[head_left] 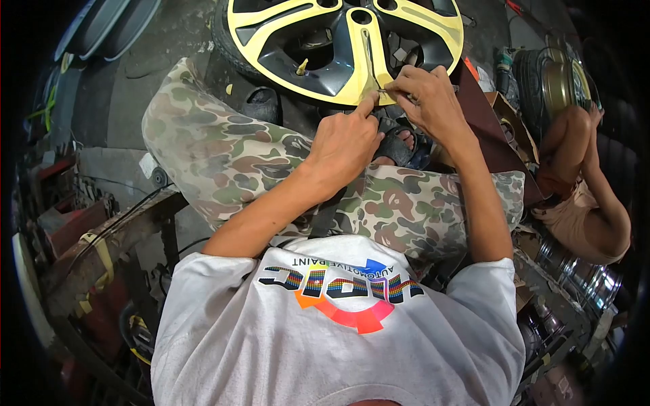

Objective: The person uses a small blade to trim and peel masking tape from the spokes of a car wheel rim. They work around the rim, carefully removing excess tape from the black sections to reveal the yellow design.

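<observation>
A black alloy wheel (pixel 318 81) with yellow-covered faces lies at the top of the head view. My left hand (pixel 345 139) reaches to its near edge, the index finger stretched out and its tip on a yellow spoke (pixel 361 51), the other fingers curled. Close beside it, my right hand (pixel 430 101) pinches a small, thin, dark blade-like piece (pixel 382 91) at the spoke's lower end. The pinching fingertips partly hide this piece. A yellow-tipped valve stem (pixel 302 66) stands out left of the spoke.
My knees in camouflage trousers (pixel 223 145) flank the wheel, with a dark sandal (pixel 263 105) below it. To the right are a cardboard box (pixel 508 118), another person's bent limbs (pixel 582 169) and a gold wheel (pixel 556 81). A metal frame (pixel 108 230) stands left.
</observation>
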Motion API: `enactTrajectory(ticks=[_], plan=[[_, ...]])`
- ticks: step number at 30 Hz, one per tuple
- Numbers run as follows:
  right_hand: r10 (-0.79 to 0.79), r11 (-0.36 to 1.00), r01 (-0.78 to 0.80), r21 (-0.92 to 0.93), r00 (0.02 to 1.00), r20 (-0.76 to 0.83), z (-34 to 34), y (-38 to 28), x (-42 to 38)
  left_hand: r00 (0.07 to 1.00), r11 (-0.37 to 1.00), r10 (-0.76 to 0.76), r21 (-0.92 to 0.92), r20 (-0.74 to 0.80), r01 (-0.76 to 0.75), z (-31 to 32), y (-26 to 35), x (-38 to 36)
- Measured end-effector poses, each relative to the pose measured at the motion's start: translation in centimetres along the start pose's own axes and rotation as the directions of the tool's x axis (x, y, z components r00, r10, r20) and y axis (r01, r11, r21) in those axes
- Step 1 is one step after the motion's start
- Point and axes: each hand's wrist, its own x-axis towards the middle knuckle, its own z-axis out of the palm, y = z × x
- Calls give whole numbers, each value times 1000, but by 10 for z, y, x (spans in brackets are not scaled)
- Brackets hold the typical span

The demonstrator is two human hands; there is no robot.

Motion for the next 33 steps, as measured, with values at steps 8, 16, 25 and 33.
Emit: enactTrajectory(ticks=[8, 16, 25, 33], plan=[[305, 916, -232, 328, 933, -192, -7, 27, -14, 992, 831, -123, -548, -21, 91, -113, 24, -35], [153, 988, -143, 64, 966, -210, -12, 7, -23, 978, 903, -138, -426, -156, 59, -123, -18, -30], [-7, 1000, 2, -27, 982, -188, 9, 1, -16, 992, 825, -125, -556, -7, 100, -109, -13, -32], [112, 993, -114, -32, 991, -69, 8, -13, -15, 991, 861, -112, -505, -72, 60, -101, -16, -35]])
